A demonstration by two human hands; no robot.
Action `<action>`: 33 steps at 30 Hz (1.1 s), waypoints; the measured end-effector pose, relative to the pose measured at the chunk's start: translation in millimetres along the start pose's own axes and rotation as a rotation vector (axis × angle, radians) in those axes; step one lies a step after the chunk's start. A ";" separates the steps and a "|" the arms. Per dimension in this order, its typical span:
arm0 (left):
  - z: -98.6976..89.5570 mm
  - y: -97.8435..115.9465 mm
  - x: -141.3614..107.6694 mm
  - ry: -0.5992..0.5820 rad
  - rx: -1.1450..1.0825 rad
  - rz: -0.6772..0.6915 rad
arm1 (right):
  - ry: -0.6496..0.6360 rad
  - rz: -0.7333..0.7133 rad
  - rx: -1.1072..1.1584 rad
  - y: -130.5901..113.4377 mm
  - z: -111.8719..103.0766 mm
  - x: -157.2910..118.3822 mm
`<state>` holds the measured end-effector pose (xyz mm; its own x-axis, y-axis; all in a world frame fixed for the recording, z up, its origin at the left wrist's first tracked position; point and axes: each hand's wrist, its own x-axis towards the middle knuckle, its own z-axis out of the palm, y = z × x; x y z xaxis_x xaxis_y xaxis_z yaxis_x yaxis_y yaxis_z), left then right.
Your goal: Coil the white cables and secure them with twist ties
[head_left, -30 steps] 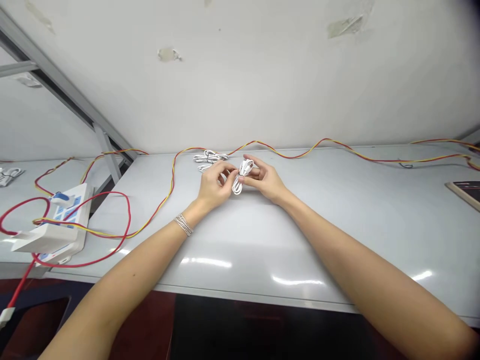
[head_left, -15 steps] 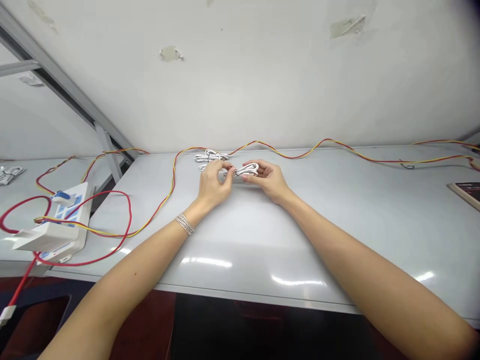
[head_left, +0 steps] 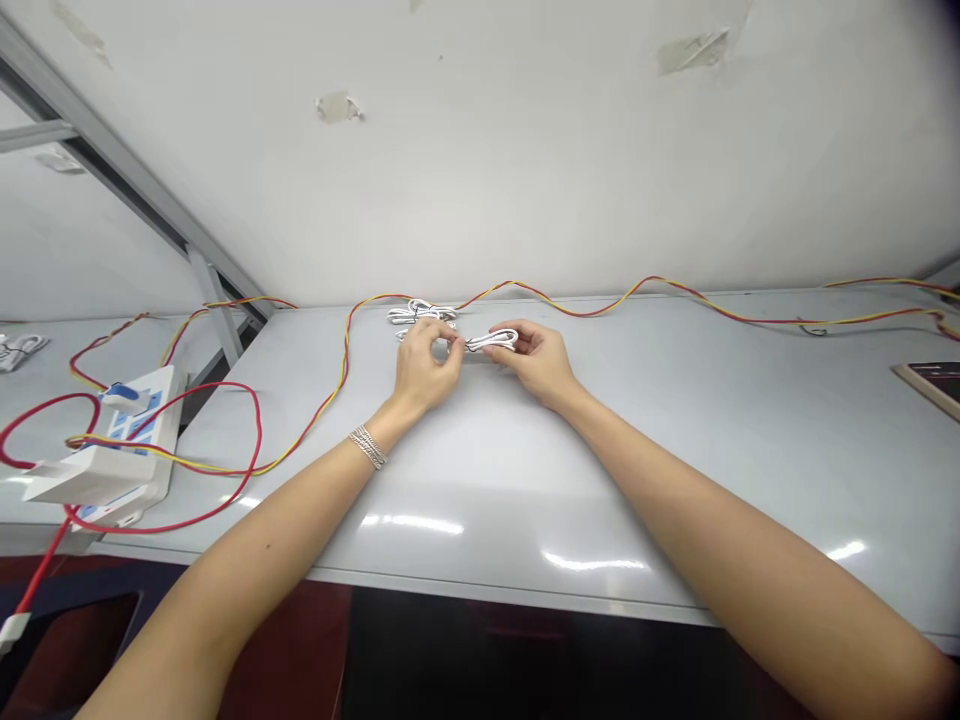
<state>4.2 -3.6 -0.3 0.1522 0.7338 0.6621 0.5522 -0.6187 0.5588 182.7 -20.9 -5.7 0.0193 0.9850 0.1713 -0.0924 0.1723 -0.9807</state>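
My right hand (head_left: pixel 534 358) pinches one looped end of a coiled white cable (head_left: pixel 495 340) between thumb and fingers, just above the table. A thin black twist tie (head_left: pixel 472 347) runs around the coil's left part. My left hand (head_left: pixel 429 362), with a silvery bracelet at its wrist, has thumb and forefinger closed on what looks like the tie's end, at the left of the coil. Behind my left hand more coiled white cables (head_left: pixel 420 312) lie on the table, partly covered by its fingers.
A red and yellow wire (head_left: pixel 615 308) snakes along the back of the grey table (head_left: pixel 517 460) by the white wall. At left lie a power strip (head_left: pixel 154 430) with plugs and a looped red cable (head_left: pixel 259 440). A framed dark object (head_left: pixel 934 385) is at far right.
My left fingertips have drawn slightly left, away from the coil, and show more of the black tie. My right hand still holds the coiled cable in nearly the same place.
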 end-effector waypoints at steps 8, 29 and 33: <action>-0.3 -0.9 0.4 -0.008 -0.029 -0.045 | 0.072 -0.026 -0.036 5.3 -1.3 2.0; -0.6 -0.1 2.7 0.057 -0.098 -0.109 | -0.091 -0.057 -0.116 1.2 -1.6 -1.4; -0.9 0.5 3.7 0.141 -0.122 -0.180 | -0.186 -0.070 -0.175 -0.4 -2.2 -4.3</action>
<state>4.3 -1.5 2.9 -0.0597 0.7942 0.6047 0.4559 -0.5172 0.7243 184.9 -25.2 -6.3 -0.1650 0.9571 0.2382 0.0768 0.2532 -0.9644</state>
